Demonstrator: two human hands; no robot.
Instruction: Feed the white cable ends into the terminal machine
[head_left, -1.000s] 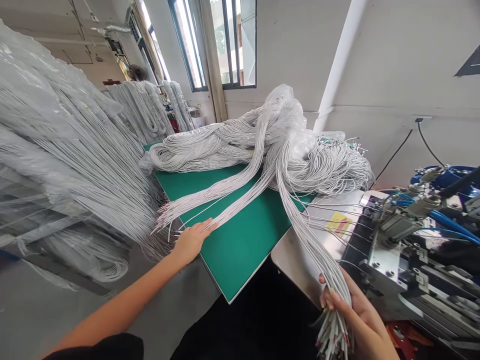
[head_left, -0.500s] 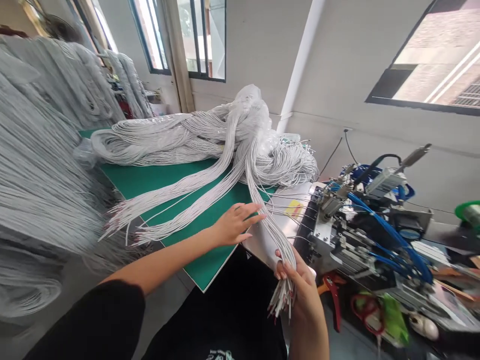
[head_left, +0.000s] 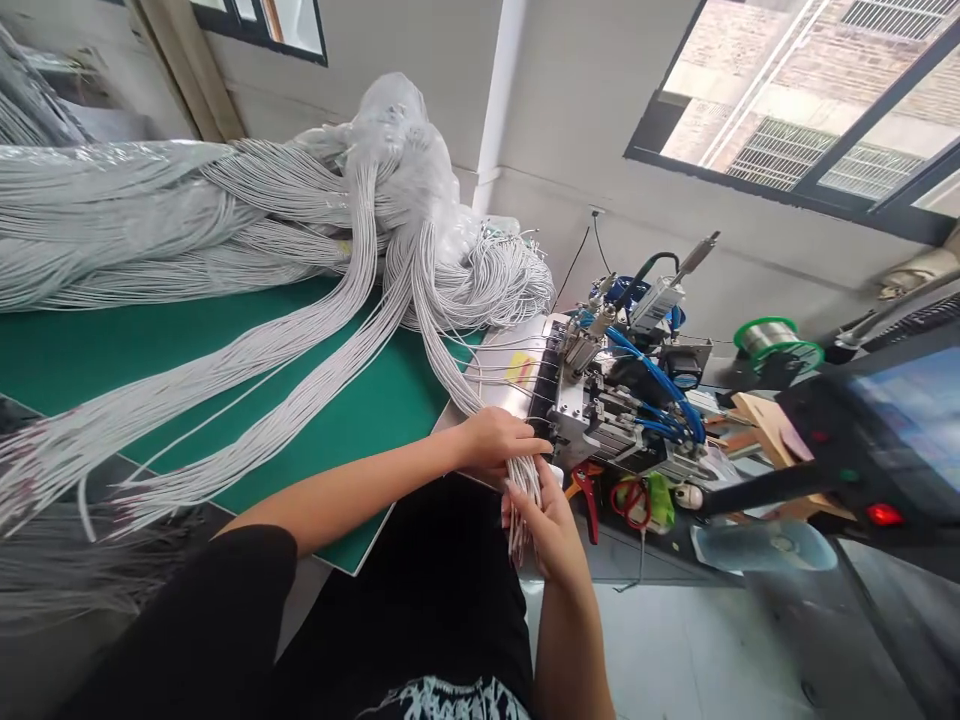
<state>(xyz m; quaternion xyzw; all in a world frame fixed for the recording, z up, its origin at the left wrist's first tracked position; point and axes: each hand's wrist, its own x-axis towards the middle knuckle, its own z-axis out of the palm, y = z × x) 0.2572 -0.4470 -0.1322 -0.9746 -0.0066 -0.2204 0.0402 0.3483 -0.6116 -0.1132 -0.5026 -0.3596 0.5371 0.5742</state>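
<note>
A bundle of thin white cables [head_left: 448, 372] runs down from the plastic-wrapped heap to both my hands. My left hand [head_left: 496, 440] lies across the bundle with its fingers closed over it; its thumb side is partly hidden. Just below, my right hand [head_left: 546, 515] grips the same cables near their loose ends [head_left: 519, 545], which point down with reddish tips. Two more cable bundles, one upper [head_left: 247, 350] and one lower [head_left: 300, 415], stretch leftward over the green tabletop [head_left: 390, 430].
Wrapped cable coils [head_left: 150, 220] cover the table's back. At right stands a metal machine [head_left: 600, 400] with blue hoses and several cables in its front edge. Beside it are red-handled pliers [head_left: 589, 500], red scissors [head_left: 630, 502], a wire spool [head_left: 776, 345] and a screen [head_left: 907, 410].
My left hand has moved from open beside the cables to closed around them, close above my right hand. My right hand keeps its hold. The view has swung right.
</note>
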